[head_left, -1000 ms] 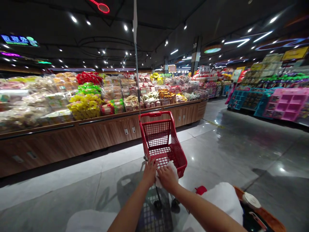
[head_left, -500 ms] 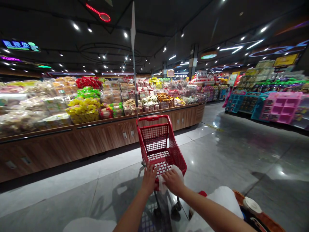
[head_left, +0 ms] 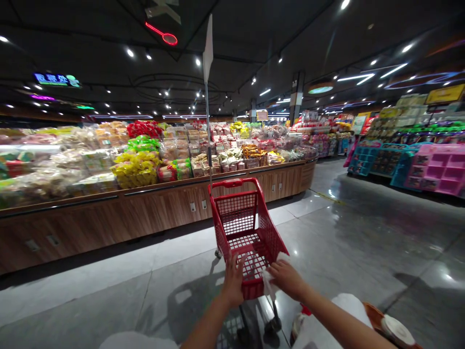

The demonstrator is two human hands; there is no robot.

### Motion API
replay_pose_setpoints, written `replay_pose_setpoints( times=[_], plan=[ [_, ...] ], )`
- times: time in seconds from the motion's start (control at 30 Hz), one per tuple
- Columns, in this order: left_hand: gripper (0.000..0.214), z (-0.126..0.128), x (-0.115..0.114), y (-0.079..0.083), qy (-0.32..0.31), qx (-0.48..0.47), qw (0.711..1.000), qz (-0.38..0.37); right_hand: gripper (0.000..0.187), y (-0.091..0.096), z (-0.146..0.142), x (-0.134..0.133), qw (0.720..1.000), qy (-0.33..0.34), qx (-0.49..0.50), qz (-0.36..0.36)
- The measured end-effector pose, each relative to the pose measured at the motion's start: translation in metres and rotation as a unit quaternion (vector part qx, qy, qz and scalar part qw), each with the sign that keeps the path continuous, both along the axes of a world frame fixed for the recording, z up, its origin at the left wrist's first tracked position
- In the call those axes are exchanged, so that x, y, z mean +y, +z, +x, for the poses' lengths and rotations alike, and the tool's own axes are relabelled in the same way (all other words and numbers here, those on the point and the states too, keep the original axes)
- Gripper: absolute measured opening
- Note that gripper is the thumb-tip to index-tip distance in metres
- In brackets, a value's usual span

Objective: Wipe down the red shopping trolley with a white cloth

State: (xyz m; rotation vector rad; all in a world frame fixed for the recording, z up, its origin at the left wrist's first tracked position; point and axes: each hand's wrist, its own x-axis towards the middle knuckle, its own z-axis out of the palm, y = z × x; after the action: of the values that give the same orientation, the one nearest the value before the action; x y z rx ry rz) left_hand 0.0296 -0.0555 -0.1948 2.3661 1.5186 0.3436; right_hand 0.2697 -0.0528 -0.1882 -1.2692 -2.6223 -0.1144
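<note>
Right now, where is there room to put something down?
The red cart is bare between its mesh sides; so is the gray floor between cart and pink rack. Crowded: the wooden counter, full of packages; the cart's near end, by left hand and right hand.

Packaged goods (head_left: 174, 150) and a shopping cart (head_left: 256, 245) show a supermarket.
</note>
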Motion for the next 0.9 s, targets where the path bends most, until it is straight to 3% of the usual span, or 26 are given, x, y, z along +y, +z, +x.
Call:
replay_pose_setpoints(
  times=[0.1, 0.2, 0.27, 0.4, 0.47, 0.53, 0.7, 0.8, 0.9],
  plan=[
    [0.126, 0.019, -0.010, -0.002, 0.009, 0.025, 0.999, -0.020, 0.020, -0.021, -0.052, -0.014, 0.999, -0.031, 0.033, 0.002],
    [0.126, 0.015, -0.003, 0.009, -0.082, 0.067, 0.994, -0.023, 0.016, -0.029, -0.069, -0.025, 0.995, -0.072, 0.067, -0.009],
    [0.117, -0.001, 0.017, 0.027, -0.109, 0.098, 0.989, 0.011, 0.016, -0.025, -0.051, -0.028, 0.996, -0.057, 0.064, -0.039],
    [0.074, -0.034, 0.080, 0.071, -0.049, 0.159, 0.981, 0.101, 0.026, -0.016, 0.004, -0.032, 0.996, -0.007, 0.033, -0.077],
    [0.049, -0.040, 0.105, 0.086, -0.056, 0.199, 0.970, 0.129, 0.032, -0.021, 0.018, -0.036, 0.998, 0.002, 0.040, -0.052],
    [0.034, -0.040, 0.118, 0.093, -0.070, 0.242, 0.957, 0.145, 0.033, -0.033, 0.014, -0.042, 0.997, -0.012, 0.072, 0.017],
    [0.031, -0.044, 0.115, 0.091, -0.076, 0.296, 0.941, 0.146, 0.030, -0.063, -0.053, -0.055, 0.956, -0.122, 0.180, 0.196],
    [0.030, -0.060, 0.108, 0.092, -0.053, 0.302, 0.941, 0.142, 0.027, -0.064, -0.095, -0.053, 0.943, -0.161, 0.200, 0.213],
    [0.028, -0.077, 0.099, 0.092, -0.029, 0.302, 0.942, 0.143, 0.023, -0.047, -0.124, -0.039, 0.950, -0.171, 0.181, 0.189]
  ],
)
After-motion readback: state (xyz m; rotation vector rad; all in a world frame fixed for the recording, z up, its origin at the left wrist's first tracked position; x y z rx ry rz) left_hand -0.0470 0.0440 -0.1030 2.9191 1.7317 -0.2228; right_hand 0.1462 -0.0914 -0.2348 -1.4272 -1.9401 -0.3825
